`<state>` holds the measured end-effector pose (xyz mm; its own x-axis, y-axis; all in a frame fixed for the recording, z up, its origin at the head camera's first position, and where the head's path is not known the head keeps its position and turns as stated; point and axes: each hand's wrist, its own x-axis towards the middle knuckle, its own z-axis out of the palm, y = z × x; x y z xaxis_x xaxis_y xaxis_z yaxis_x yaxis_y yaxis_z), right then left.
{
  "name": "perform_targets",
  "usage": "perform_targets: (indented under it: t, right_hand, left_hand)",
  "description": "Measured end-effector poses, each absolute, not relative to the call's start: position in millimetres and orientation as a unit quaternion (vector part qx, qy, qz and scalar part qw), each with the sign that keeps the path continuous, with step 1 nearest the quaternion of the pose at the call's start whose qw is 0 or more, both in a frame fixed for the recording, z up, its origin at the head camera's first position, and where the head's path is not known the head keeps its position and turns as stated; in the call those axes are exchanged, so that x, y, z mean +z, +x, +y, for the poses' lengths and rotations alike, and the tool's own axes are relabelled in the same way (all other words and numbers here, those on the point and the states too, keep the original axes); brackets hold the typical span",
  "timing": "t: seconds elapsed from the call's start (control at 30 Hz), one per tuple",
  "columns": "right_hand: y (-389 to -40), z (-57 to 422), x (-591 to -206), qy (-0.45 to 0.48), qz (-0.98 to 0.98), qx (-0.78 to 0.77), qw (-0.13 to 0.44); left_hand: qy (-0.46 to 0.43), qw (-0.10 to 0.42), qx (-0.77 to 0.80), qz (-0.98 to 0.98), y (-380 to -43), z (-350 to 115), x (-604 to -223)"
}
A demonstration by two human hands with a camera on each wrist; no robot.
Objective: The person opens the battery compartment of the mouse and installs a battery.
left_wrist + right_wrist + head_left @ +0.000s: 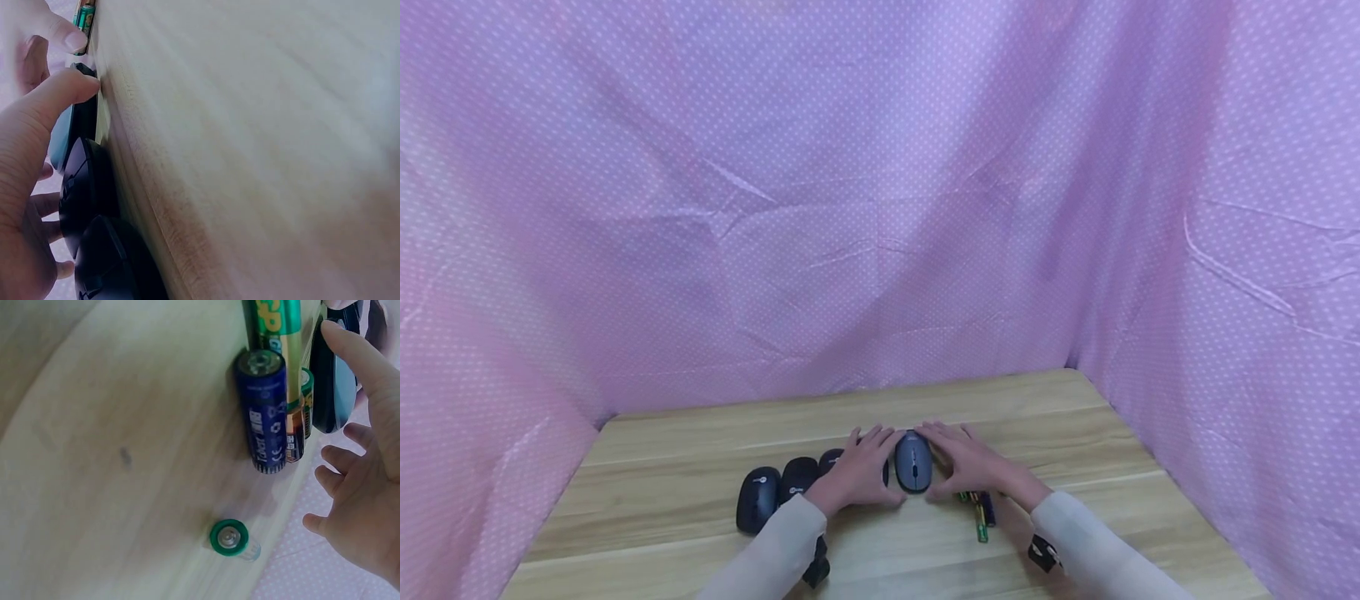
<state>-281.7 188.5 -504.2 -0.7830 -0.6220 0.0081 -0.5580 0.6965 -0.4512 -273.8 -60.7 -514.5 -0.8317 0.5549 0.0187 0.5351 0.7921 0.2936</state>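
A grey computer mouse (913,467) lies on the wooden table between both hands. On its left side is my left hand (861,467), with the thumb by the mouse's near end and the index finger by its far end. My right hand (973,462) frames the opposite side in the same way, its fingers spread and fairly straight. Whether the fingertips touch the mouse, I cannot tell. Several black mice stand in a row to the left, among them an outermost one (758,500) and its neighbour (799,477); my left hand partly hides others.
Loose batteries lie under and beside the right hand, including a dark blue one (265,419), a green-and-gold one (275,331) and a separate green-ended one (230,539). Pink dotted cloth (850,250) hangs behind and beside the table (662,467).
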Motion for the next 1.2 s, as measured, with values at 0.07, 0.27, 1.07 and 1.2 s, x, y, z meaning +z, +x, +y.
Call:
perform_targets:
  t: [0.07, 0.27, 1.07, 1.2]
  right_hand:
    - [-283.2, 188.7, -505.4, -0.322, 0.918, -0.219, 0.073]
    - [-285.6, 186.7, -506.2, -0.32, 0.921, -0.211, 0.069]
    - [-288.5, 189.7, -508.1, -0.313, 0.826, -0.441, 0.158]
    - [-289.7, 191.0, -508.0, -0.301, 0.827, -0.447, 0.161]
  left_hand:
    - [0.288, 0.034, 0.148, 0.946, -275.5, -60.0, -515.3]
    - [0.292, 0.024, 0.153, 0.944, -279.1, -56.8, -516.1]
    - [0.319, 0.015, 0.235, 0.918, -276.2, -54.3, -512.5]
    - [0.321, 0.014, 0.263, 0.91, -278.7, -55.0, -513.7]
